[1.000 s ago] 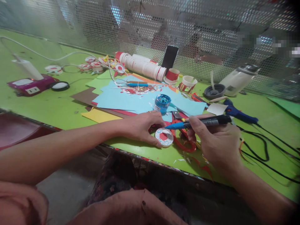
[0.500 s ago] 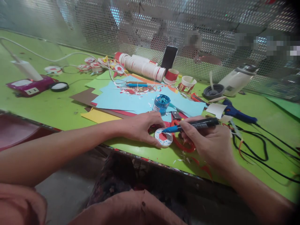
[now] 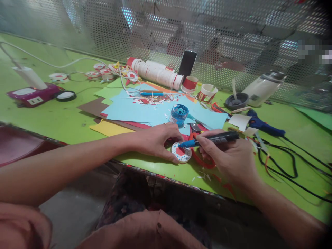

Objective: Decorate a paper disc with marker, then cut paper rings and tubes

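Right hand (image 3: 228, 159) is pinched around a blue-tipped marker (image 3: 210, 139), fingers closed on the barrel, and the tip sits right over the small round disc (image 3: 181, 152), touching or just shy of it, hard to say which. Left hand (image 3: 155, 140) is spread and pressed down beside the disc, fingertips against its left rim to pin it. The disc lies close to the near edge of the green table (image 3: 52, 117), and that is the risk here: a hard sideways stroke could skid it out from under those fingertips and off the edge. The red-handled scissors (image 3: 199, 155) lie just under the right hand, touching or nearly touching the disc's right side, so a slipping wrist could knock them into it and smear the ink. Just behind the disc stands an open blue paint pot (image 3: 179, 114) on the light blue paper sheets (image 3: 135, 109); a lift of the left knuckles could tip it. Black cables (image 3: 290, 162) loop along the right side, near the right forearm, ready to snag an elbow pulling back. Open room lies to the left, bare green surface between the papers and the near edge; the far side is crowded with a row of paper cups (image 3: 158, 72) and a propped phone (image 3: 188, 64).
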{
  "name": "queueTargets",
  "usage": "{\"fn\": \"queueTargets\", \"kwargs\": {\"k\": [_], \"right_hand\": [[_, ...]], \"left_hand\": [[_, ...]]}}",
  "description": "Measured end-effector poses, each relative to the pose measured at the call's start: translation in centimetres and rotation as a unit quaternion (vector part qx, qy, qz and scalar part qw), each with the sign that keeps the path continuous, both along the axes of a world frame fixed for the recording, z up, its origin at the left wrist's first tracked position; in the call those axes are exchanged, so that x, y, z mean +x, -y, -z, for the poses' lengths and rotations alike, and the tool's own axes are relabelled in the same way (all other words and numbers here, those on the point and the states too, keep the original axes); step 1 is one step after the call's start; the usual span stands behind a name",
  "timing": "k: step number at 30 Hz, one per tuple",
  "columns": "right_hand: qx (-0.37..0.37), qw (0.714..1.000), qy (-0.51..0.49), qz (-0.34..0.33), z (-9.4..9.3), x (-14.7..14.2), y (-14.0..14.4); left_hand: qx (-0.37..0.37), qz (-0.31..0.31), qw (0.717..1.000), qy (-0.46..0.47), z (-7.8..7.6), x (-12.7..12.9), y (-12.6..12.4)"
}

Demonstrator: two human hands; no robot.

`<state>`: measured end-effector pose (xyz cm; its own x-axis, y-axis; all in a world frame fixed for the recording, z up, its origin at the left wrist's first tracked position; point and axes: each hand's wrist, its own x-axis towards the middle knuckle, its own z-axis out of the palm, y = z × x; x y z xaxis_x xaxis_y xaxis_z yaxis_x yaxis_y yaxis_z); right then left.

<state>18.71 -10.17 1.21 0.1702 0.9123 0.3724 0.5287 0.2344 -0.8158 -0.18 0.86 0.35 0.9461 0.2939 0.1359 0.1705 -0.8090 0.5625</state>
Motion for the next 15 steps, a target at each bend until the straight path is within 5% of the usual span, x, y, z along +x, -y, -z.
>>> {"fn": "queueTargets", "kwargs": {"k": [15], "right_hand": [[0.038,0.998,0.039,0.011,0.19,-0.36,0.11]], "left_hand": [[-0.006,-0.005,1.0,0.0,0.08,0.05,-0.06]]}}
